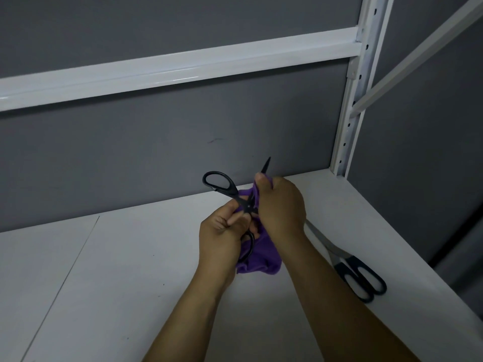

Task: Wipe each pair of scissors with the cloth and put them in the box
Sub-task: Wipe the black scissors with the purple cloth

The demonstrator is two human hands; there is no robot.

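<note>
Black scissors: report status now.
Left hand grips black scissors at handle. Right hand pinches purple cloth round blade. Second scissors lie on shelf beside right forearm. Box not in view.

Looks like a storeroom or workshop corner, going by the slotted white metal upright (350, 121), crossbeam (183, 66), white shelf board (104, 283) and plain grey wall (156, 152).
</note>
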